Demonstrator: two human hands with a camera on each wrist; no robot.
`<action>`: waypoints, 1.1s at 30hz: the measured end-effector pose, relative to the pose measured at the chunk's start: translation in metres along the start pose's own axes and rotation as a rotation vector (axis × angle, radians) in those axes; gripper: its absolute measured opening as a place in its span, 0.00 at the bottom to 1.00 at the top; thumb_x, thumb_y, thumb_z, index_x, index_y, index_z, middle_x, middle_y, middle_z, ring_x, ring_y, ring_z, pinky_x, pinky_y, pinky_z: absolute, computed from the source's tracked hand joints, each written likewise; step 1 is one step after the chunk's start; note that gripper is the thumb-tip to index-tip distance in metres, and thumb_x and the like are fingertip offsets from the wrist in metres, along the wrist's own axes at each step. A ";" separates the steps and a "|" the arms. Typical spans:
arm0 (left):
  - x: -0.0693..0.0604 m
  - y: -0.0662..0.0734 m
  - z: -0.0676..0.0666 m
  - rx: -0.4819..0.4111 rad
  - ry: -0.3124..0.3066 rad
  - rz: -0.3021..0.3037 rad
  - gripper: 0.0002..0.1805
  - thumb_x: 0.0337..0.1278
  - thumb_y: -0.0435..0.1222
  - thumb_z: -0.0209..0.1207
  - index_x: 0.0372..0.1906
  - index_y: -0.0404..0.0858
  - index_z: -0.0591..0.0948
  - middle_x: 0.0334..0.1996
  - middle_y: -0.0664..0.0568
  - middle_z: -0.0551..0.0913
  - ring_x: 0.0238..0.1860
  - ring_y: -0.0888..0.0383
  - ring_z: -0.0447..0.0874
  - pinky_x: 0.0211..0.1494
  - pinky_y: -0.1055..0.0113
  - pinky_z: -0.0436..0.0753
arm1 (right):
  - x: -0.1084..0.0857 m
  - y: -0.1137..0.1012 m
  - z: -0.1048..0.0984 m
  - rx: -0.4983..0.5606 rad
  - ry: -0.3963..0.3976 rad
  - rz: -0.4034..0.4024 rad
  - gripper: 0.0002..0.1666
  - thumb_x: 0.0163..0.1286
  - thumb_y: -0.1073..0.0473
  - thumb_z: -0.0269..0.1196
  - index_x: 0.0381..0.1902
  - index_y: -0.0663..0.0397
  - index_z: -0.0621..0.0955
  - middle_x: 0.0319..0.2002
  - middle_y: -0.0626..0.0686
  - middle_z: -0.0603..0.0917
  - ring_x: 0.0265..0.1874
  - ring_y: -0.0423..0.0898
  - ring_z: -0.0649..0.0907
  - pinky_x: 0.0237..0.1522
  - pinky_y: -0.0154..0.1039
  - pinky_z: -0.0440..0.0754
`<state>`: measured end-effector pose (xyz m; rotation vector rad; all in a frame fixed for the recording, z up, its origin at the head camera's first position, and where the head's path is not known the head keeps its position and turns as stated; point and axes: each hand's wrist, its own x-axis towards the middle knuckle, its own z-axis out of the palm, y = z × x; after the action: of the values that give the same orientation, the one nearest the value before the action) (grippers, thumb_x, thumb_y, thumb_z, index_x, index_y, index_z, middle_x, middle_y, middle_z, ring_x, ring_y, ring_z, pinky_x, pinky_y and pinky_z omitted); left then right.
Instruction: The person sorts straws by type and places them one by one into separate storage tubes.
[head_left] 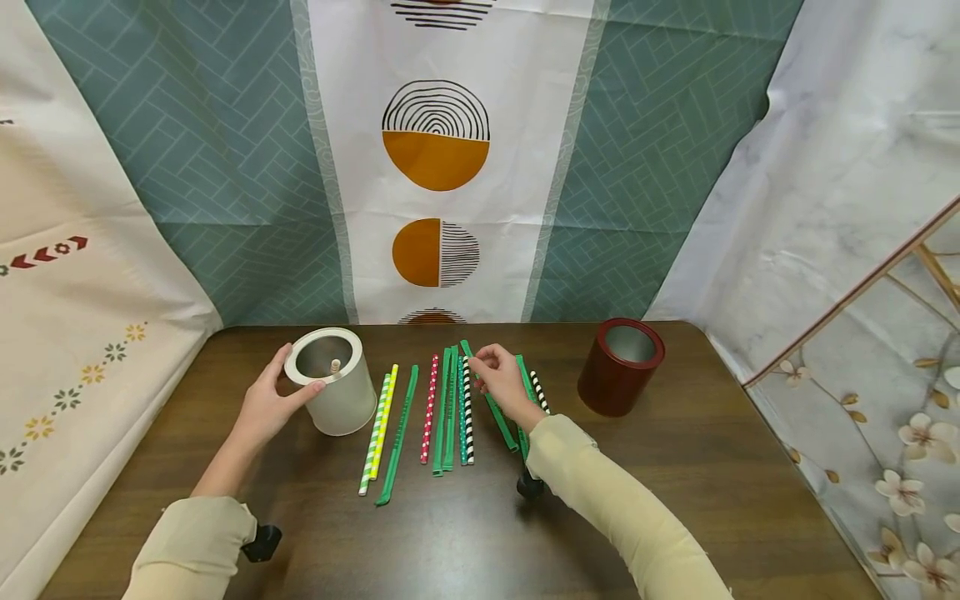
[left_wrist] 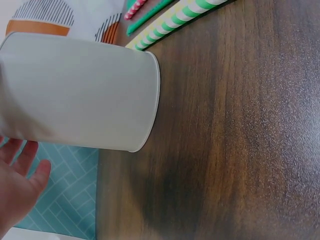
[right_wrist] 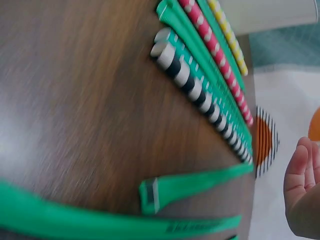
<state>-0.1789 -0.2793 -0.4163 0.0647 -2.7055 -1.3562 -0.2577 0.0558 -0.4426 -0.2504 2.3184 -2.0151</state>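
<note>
My left hand [head_left: 262,412] holds the white can [head_left: 343,408] at its left side, thumb near the front rim; a straw end [head_left: 335,366] shows inside. In the left wrist view the fingers [left_wrist: 24,159] lie against the can [left_wrist: 80,95]. Over the far ends of the straws is my right hand [head_left: 506,383], fingers bent and parted from the thumb, near the black-and-white straw [head_left: 468,417] and a slanted green-wrapped straw [head_left: 501,423]. The right wrist view has this hand [right_wrist: 304,192] beyond the green-wrapped straw [right_wrist: 200,186], nothing visible in it.
A dark red can [head_left: 611,379] stands at the back right. Left of centre lie a green-striped straw [head_left: 375,433], a yellow one [head_left: 385,421] and a green-wrapped one [head_left: 399,437]; a red dotted straw [head_left: 429,408] is near the middle. More straws lie under the right forearm.
</note>
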 end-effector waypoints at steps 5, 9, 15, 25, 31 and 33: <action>0.001 -0.002 0.000 -0.005 -0.002 -0.009 0.50 0.49 0.51 0.58 0.69 0.44 0.41 0.68 0.40 0.46 0.63 0.36 0.53 0.55 0.37 0.59 | -0.001 0.011 -0.022 -0.024 0.095 0.027 0.09 0.62 0.59 0.58 0.35 0.59 0.74 0.29 0.62 0.78 0.22 0.60 0.78 0.23 0.44 0.78; 0.002 -0.003 0.001 -0.003 0.001 -0.006 0.50 0.49 0.51 0.58 0.69 0.44 0.41 0.68 0.40 0.47 0.63 0.36 0.53 0.54 0.36 0.59 | -0.001 0.019 -0.038 -0.037 0.128 0.031 0.10 0.61 0.58 0.58 0.35 0.59 0.74 0.27 0.59 0.77 0.21 0.59 0.78 0.21 0.38 0.77; 0.003 -0.004 0.001 -0.009 -0.002 -0.010 0.50 0.49 0.51 0.58 0.69 0.44 0.41 0.68 0.40 0.45 0.63 0.36 0.52 0.55 0.37 0.59 | -0.002 0.029 -0.058 -0.078 0.133 0.053 0.11 0.61 0.58 0.58 0.38 0.60 0.73 0.28 0.58 0.76 0.26 0.64 0.77 0.22 0.41 0.77; 0.003 -0.005 0.001 -0.007 -0.006 -0.011 0.50 0.49 0.52 0.58 0.69 0.45 0.41 0.69 0.41 0.45 0.63 0.36 0.52 0.54 0.36 0.59 | -0.002 0.043 -0.081 -0.092 0.155 0.147 0.17 0.60 0.64 0.58 0.45 0.68 0.70 0.25 0.51 0.74 0.19 0.51 0.74 0.20 0.38 0.73; 0.003 -0.004 0.001 -0.003 -0.006 -0.016 0.50 0.49 0.52 0.58 0.69 0.45 0.41 0.69 0.40 0.45 0.63 0.36 0.52 0.54 0.36 0.59 | -0.003 0.048 -0.087 -0.177 0.158 0.193 0.18 0.59 0.62 0.58 0.46 0.65 0.71 0.24 0.49 0.72 0.18 0.45 0.73 0.19 0.35 0.73; 0.003 -0.003 0.001 -0.001 -0.007 -0.017 0.50 0.49 0.52 0.58 0.69 0.45 0.41 0.69 0.41 0.45 0.63 0.36 0.52 0.54 0.36 0.59 | -0.003 0.049 -0.088 -0.206 0.153 0.200 0.18 0.59 0.62 0.59 0.46 0.65 0.71 0.23 0.49 0.71 0.17 0.43 0.72 0.19 0.34 0.72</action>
<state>-0.1815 -0.2811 -0.4192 0.0834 -2.7158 -1.3645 -0.2720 0.1491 -0.4781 0.1274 2.5281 -1.7612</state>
